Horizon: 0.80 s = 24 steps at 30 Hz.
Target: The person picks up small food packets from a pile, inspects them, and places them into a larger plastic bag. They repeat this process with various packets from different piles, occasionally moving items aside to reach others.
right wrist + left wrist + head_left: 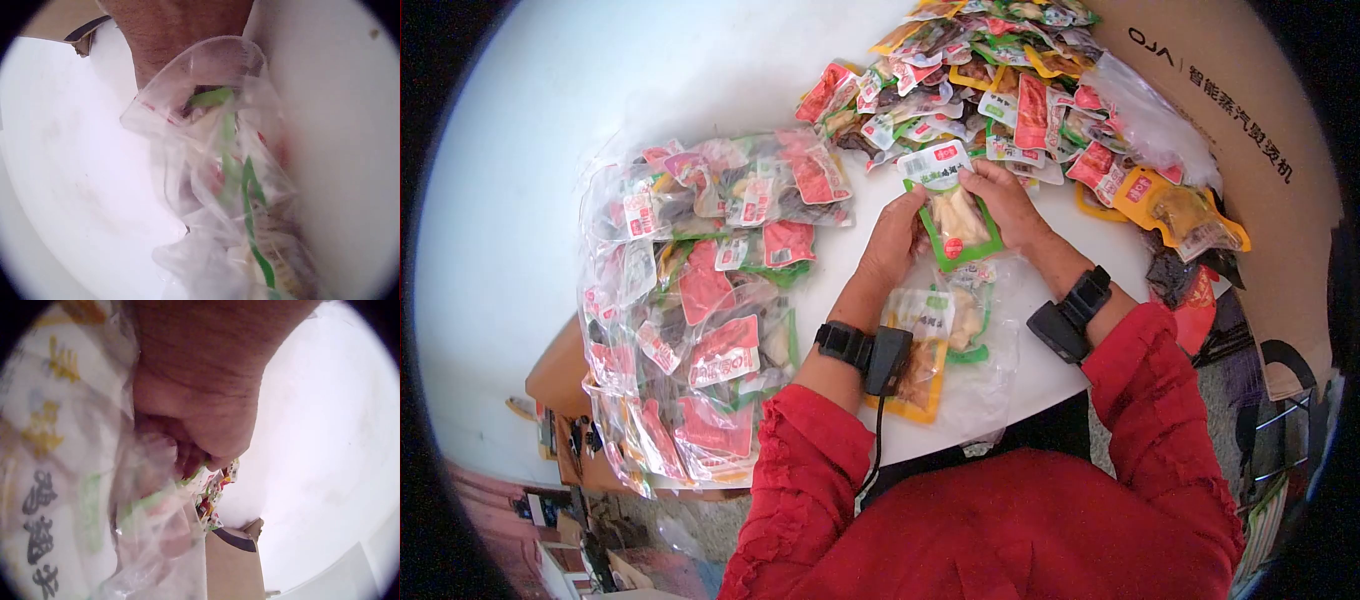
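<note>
In the head view my left hand (pixel 892 240) and right hand (pixel 1008 205) grip opposite sides of one green-edged snack packet (pixel 955 215), its printed front turned up and pale pieces showing through its window. Below the hands, a clear plastic bag (pixel 990 390) lies at the table's near edge around a yellow-edged packet (pixel 922 370) and another green-edged packet (pixel 967 318). The left wrist view shows the left hand (pixel 200 394) from behind, fingertips mostly hidden, with printed packaging (pixel 44 519) alongside. Crinkled clear plastic (pixel 206 262) covers part of the right hand (pixel 181 37) in the right wrist view.
Left of the hands stand several filled clear bags (pixel 700 300) of packets. A large heap of loose packets (pixel 990 90) spreads behind the hands. At the right are a yellow packet (pixel 1180 210) and a tall cardboard box (pixel 1250 110). The white table (pixel 840 265) lies beneath.
</note>
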Available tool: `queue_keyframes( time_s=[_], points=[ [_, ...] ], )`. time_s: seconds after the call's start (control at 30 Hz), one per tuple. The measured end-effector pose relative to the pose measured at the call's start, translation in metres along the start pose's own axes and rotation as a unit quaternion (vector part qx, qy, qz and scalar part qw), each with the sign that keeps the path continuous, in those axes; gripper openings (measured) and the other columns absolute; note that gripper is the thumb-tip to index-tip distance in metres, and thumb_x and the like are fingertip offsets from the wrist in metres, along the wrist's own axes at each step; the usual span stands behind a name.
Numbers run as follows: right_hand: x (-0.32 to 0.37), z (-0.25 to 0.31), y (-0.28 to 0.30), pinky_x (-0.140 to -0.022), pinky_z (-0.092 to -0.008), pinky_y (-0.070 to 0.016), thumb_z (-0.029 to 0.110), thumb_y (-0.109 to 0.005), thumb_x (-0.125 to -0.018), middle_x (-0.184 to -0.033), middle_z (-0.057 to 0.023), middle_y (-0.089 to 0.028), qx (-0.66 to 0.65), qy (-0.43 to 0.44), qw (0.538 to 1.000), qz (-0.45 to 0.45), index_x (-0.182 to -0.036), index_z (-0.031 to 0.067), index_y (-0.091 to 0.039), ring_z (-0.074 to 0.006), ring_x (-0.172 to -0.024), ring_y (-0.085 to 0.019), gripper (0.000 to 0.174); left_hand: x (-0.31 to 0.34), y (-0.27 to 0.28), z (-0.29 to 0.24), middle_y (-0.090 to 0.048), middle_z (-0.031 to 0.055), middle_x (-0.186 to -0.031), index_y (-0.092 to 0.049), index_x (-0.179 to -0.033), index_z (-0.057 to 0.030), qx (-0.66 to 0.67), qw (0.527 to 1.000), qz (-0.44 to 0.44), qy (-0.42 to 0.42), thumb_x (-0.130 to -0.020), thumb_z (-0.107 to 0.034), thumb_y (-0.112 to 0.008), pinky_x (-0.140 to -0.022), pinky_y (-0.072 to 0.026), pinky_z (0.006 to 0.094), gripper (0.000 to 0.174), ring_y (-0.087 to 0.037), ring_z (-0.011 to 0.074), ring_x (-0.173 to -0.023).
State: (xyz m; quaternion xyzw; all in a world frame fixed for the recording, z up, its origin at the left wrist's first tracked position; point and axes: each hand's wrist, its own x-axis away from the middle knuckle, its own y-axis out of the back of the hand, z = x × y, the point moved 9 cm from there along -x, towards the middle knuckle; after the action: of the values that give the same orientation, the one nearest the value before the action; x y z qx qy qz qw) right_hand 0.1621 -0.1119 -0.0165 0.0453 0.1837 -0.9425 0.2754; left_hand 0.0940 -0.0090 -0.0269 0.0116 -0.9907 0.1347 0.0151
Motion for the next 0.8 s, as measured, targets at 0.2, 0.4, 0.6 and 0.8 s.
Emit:
queue_keyframes(
  time_s=[0.2,0.4,0.6,0.8],
  points=[
    [-0.001,-0.003,0.003,-0.065,-0.023,-0.0401,0.022,-0.05,-0.085,-0.075,-0.0001,-0.052,0.0,-0.003,1.0,0.005,-0.081,0.0023,-0.055,-0.0088,-0.069,-0.047,0.02,0.001,-0.002,-0.006,-0.052,-0.0031,-0.064,-0.054,-0.081,-0.0074,0.049,0.998,-0.029,-0.025,-0.086,-0.025,-0.049,-0.042,-0.0308,0.0184,0.019,-0.043,0.004,-0.051],
    [-0.003,-0.005,0.005,-0.064,-0.0231,-0.0395,0.021,-0.049,-0.085,-0.073,0.0,-0.051,0.002,-0.004,1.0,0.008,-0.078,0.0031,-0.054,-0.0084,-0.068,-0.046,0.02,0.0,0.004,-0.004,-0.051,-0.0036,-0.062,-0.053,-0.077,-0.0087,0.061,0.997,-0.042,-0.019,-0.085,-0.022,-0.052,-0.041,-0.0314,0.0175,0.016,-0.043,0.0034,-0.049],
    [-0.004,-0.003,0.003,-0.063,-0.0242,-0.0389,0.021,-0.049,-0.084,-0.071,-0.0009,-0.05,0.037,0.006,0.999,0.022,-0.077,0.0022,-0.053,-0.0086,-0.068,-0.046,0.021,-0.004,0.007,-0.001,-0.047,-0.0035,-0.058,-0.051,-0.077,-0.0085,0.064,0.996,-0.052,-0.022,-0.088,-0.033,-0.045,-0.038,-0.027,0.0187,0.027,-0.038,0.0046,-0.044],
    [-0.001,0.001,0.003,-0.064,-0.0245,-0.0395,0.021,-0.05,-0.084,-0.072,-0.0007,-0.051,0.043,0.01,0.999,-0.003,-0.078,0.0009,-0.054,-0.0098,-0.069,-0.047,0.021,-0.003,0.009,-0.001,-0.046,-0.0032,-0.058,-0.051,-0.08,-0.0072,0.03,0.998,-0.058,-0.016,-0.089,-0.039,-0.039,-0.038,-0.0256,0.0199,0.036,-0.035,0.0051,-0.044]
  ],
)
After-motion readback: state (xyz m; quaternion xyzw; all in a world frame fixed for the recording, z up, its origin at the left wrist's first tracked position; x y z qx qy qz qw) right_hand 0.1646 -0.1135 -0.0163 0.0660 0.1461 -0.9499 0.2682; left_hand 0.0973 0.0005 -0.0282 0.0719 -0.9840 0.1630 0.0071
